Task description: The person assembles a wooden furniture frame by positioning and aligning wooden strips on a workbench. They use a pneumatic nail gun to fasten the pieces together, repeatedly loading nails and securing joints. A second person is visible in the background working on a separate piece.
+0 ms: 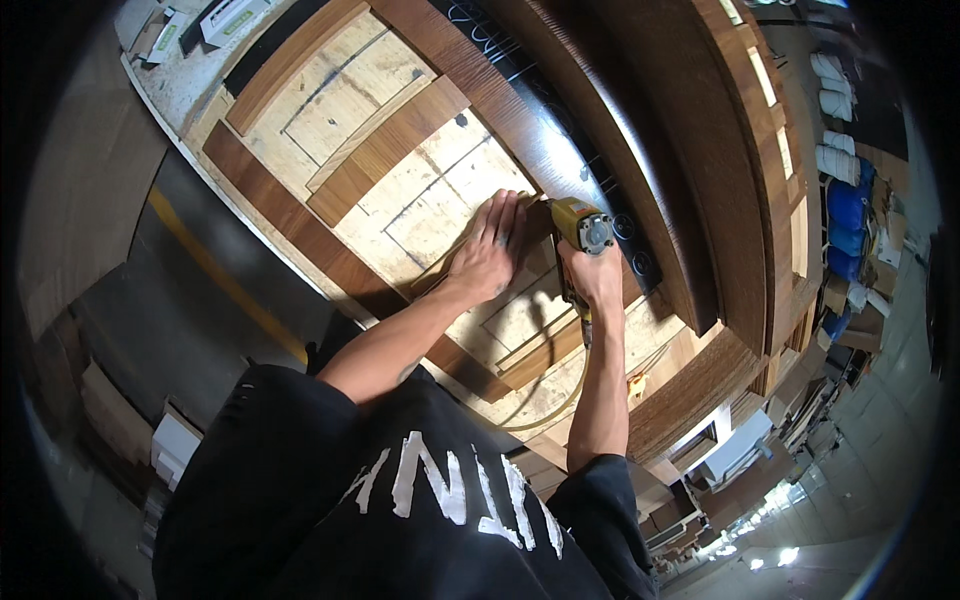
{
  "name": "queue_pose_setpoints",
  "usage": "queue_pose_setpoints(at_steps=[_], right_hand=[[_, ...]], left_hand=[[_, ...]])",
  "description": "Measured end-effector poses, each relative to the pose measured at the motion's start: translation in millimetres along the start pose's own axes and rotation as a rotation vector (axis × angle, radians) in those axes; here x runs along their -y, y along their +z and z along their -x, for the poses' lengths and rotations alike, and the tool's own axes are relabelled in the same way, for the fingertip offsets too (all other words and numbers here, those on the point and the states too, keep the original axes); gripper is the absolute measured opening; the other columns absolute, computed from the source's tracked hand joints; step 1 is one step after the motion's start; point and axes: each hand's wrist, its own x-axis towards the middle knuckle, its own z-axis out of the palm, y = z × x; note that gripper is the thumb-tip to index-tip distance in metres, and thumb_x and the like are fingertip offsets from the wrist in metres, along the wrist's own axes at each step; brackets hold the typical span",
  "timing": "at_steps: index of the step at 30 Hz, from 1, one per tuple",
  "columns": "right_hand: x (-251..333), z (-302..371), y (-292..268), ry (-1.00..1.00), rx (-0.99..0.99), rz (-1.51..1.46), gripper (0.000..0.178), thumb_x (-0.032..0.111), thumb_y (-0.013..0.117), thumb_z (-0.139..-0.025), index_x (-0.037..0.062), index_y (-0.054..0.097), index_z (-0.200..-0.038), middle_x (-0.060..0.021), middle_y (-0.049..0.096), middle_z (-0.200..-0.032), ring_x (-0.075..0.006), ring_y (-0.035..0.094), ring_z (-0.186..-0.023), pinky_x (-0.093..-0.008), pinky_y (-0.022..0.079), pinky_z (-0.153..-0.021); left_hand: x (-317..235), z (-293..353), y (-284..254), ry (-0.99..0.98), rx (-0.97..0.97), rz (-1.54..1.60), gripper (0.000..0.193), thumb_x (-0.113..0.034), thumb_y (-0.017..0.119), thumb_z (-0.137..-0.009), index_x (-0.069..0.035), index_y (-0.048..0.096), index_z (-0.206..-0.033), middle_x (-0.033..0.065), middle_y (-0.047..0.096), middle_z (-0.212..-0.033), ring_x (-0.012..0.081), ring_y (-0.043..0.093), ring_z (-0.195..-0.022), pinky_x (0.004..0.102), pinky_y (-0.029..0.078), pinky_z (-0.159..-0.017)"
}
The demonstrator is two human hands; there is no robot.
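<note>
My right hand (597,278) is wrapped around the handle of a yellow and black nail gun (578,215). The gun's nose points left, at the joint where a brown wooden crosspiece (536,232) meets the frame's long far rail (470,75). My left hand (487,250) lies on that crosspiece, fingers stretched out and close together, holding no tool. The frame's near rail (265,190) runs parallel, and another crosspiece (390,150) joins the two rails farther left. A thin air hose (565,405) curves below the gun; whether they connect is hidden.
The frame lies on a pale wooden bench top (340,85) marked with dark lines. Beyond it, a glossy dark board (560,150) and large curved brown panels (690,130) stand close on the right. Small boxes (230,20) sit at the upper left. A yellow floor line (225,270) passes left.
</note>
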Motion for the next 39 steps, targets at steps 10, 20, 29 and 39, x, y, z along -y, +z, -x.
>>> queue_pose_setpoints(at_steps=[10,20,29,39], right_hand=[[-79,40,25,-0.116,-0.135,0.075,0.032,0.025,0.073,-0.077,-0.0044,0.069,-0.089,-0.0126,0.068,-0.070,-0.0184,0.066,-0.063,-0.0340,0.051,-0.060],[-172,239,82,0.070,-0.235,-1.093,0.030,0.010,0.073,-0.085,0.0014,0.063,-0.112,-0.0042,0.058,-0.069,-0.0160,0.057,-0.055,-0.0308,0.050,-0.051],[-175,302,40,-0.379,-0.220,-1.638,0.024,0.028,0.068,-0.097,0.0073,0.059,-0.106,-0.0033,0.053,-0.072,-0.0165,0.052,-0.062,-0.0347,0.046,-0.062],[-160,358,20,-1.027,-0.234,-1.855,0.080,0.068,0.066,-0.089,0.0051,0.051,-0.137,-0.0006,0.049,-0.068,-0.0126,0.046,-0.055,-0.0301,0.042,-0.059]], left_hand=[[-15,-4,-2,-0.125,0.067,0.011,0.083,-0.035,0.047,-0.100,0.011,0.008,-0.158,0.0283,0.003,-0.167,0.0392,-0.002,-0.157,0.0459,-0.001,-0.129],[-12,58,-27,0.053,-0.012,0.358,0.085,-0.048,0.052,-0.101,0.010,0.023,-0.156,0.0307,0.021,-0.163,0.0424,0.016,-0.154,0.0467,0.014,-0.127],[-144,196,-79,0.441,0.268,0.845,0.076,-0.048,0.073,-0.092,0.002,0.045,-0.142,0.0259,0.062,-0.124,0.0392,0.065,-0.109,0.0427,0.052,-0.094],[-213,191,-191,0.750,0.217,0.455,0.065,-0.034,0.072,-0.094,0.002,0.041,-0.138,0.0278,0.065,-0.100,0.0415,0.069,-0.076,0.0456,0.055,-0.067]])
